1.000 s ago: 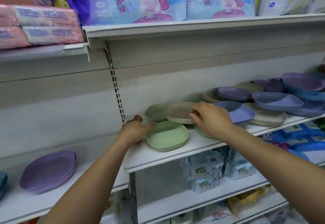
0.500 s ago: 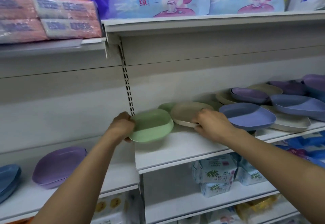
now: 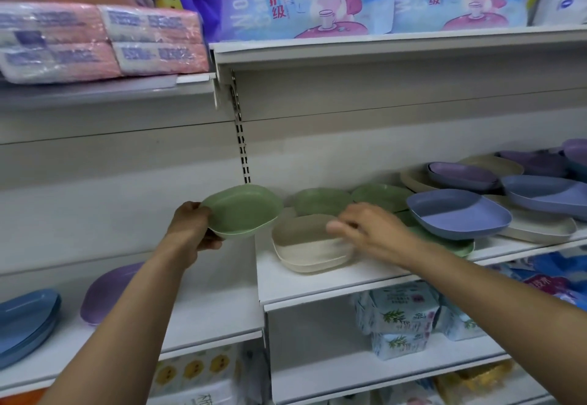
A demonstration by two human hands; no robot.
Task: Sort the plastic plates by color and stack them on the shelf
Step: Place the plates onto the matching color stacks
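- At the shelf's left end, the left hand (image 3: 193, 229) grips a green plate (image 3: 243, 210) by its near rim, holding it clear of the shelf (image 3: 317, 287), likely to start a green pile.
- The right hand (image 3: 371, 229) lies over the beige plates (image 3: 311, 250), probably steadying them. Its fingers are blurred, so I cannot tell whether they grasp.
- More green plates (image 3: 320, 202) sit behind.

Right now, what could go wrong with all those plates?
The left hand holds the green plate by one rim, in the air; it might slip and drop. The blue plate perches on other plates near the shelf edge; the right hand, busy close by, might knock it off.
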